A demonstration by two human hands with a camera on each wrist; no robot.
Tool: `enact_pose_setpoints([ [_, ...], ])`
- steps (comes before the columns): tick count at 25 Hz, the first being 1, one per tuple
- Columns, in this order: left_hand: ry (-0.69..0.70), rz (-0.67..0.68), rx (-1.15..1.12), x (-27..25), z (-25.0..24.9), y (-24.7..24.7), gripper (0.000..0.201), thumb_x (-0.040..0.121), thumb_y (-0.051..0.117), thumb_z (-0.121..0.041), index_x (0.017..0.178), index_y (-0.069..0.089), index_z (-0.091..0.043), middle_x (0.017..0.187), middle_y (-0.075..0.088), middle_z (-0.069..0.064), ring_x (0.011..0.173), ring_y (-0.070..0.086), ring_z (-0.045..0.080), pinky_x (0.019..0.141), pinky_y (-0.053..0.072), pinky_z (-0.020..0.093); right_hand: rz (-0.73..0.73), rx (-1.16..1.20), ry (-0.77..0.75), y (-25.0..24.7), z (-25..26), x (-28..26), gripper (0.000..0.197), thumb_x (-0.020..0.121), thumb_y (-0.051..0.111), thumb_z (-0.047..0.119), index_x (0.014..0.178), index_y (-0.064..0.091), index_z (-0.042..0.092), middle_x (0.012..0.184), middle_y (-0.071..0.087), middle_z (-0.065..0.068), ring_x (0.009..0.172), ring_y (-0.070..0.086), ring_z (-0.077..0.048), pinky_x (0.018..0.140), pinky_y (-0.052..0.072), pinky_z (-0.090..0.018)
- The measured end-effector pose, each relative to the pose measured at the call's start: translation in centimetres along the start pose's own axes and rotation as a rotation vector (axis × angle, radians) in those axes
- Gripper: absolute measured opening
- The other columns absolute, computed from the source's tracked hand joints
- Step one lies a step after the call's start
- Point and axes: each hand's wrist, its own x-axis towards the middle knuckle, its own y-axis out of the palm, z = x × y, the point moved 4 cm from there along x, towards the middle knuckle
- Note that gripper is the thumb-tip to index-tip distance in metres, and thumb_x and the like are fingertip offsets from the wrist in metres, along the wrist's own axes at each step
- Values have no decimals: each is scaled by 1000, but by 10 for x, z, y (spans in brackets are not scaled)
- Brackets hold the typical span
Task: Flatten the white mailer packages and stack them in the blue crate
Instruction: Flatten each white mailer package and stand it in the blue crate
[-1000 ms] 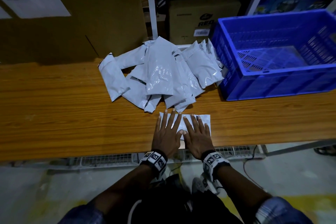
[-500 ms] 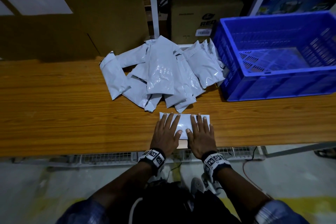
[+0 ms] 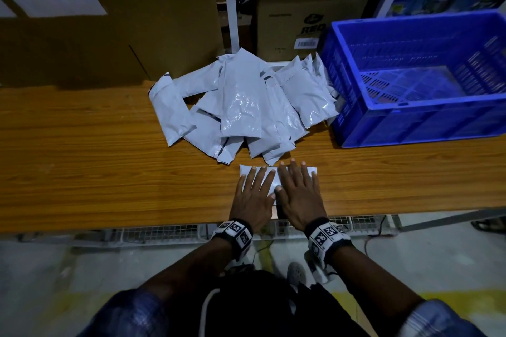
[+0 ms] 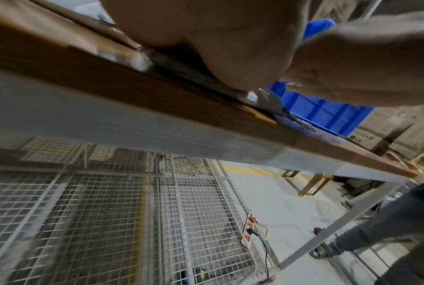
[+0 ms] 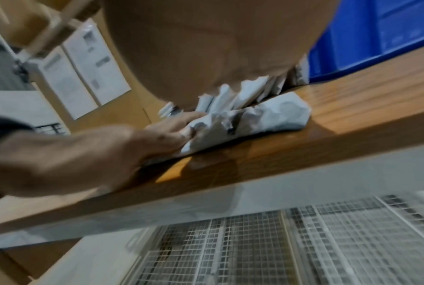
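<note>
On wooden table [image 3: 82,172], both hands [image 3: 276,194] press mailer [image 3: 246,169], fingers straight.

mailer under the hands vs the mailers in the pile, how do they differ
The mailer under the hands lies alone near the table's front edge; the pile of mailers sits further back beside the blue crate.
That mailer is pressed down by the left hand and right hand, fingers spread; the pile is untouched.
It lies crosswise; the piled ones overlap at mixed angles.
Both are white plastic, and neither is in the crate.
</note>
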Motion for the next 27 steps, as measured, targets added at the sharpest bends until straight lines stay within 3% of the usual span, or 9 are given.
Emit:
enact_pose_setpoints([
  [3, 15, 11, -44, 0, 3, -1, 62, 101, 30, -35, 160, 13, -25, 167, 13, 1, 155, 3, 22, 123, 11, 51, 32, 107, -32, 15, 8, 0, 56, 105, 15, 45, 156, -3, 33, 163, -17, 3, 149, -19, -19, 122, 0, -49],
  [6, 25, 45, -102, -3, 7, -5, 67, 102, 34, -32, 160, 2, -21, 168, -1, 0, 154, -10, 19, 124, 5, 49, -7, 71, -11, 26, 8, -2, 56, 105, 16, 43, 156, -5, 35, 163, -17, 5, 149, -18, -18, 122, -2, -46],
  [9, 17, 9, -49, -1, 8, -11, 66, 103, 34, -36, 161, 4, -22, 168, -6, 0, 154, -11, 20, 125, 0, 48, -34, 14, 3, 27, 8, -2, 57, 104, 18, 43, 156, -5, 34, 164, -14, 4, 150, -14, -19, 122, 0, -46],
  [12, 13, -48, 26, -1, 6, -10, 62, 105, 25, -46, 161, 9, -23, 168, 0, 1, 155, -7, 24, 125, 2, 47, 10, 3, -16, 28, 4, 1, 59, 102, 14, 46, 156, -4, 32, 164, -13, 1, 151, -12, -22, 122, 0, -48],
  [15, 2, -33, -10, -5, 7, 0, 61, 106, 24, -46, 161, 7, -27, 169, -1, 0, 154, -9, 23, 125, 3, 46, 78, 107, -65, 19, -5, 4, 60, 101, 11, 49, 157, -1, 31, 163, -13, 2, 150, -14, -21, 122, 1, -49],
  [18, -15, -34, -28, -3, 7, 2, 61, 104, 30, -43, 160, 12, -28, 168, 10, 1, 155, 0, 23, 124, 12, 49, 10, 124, -30, 10, -8, 2, 55, 104, 19, 46, 156, 4, 37, 164, -11, 3, 150, -13, -21, 121, -1, -44],
  [21, -18, -25, -42, 0, 9, 2, 59, 104, 31, -42, 159, 15, -28, 167, 16, 1, 154, 6, 24, 123, 16, 49, -10, 50, -26, 20, -1, -2, 54, 104, 15, 47, 154, -4, 41, 163, -17, 5, 149, -18, -19, 121, -5, -44],
  [27, 28, -41, 2, -6, 8, -5, 64, 106, 29, -42, 161, 3, -25, 168, -7, 1, 154, -14, 21, 125, -2, 44, -11, -24, -24, 24, -4, 0, 55, 104, 14, 44, 156, -3, 36, 164, -12, 3, 150, -14, -21, 122, -3, -47],
])
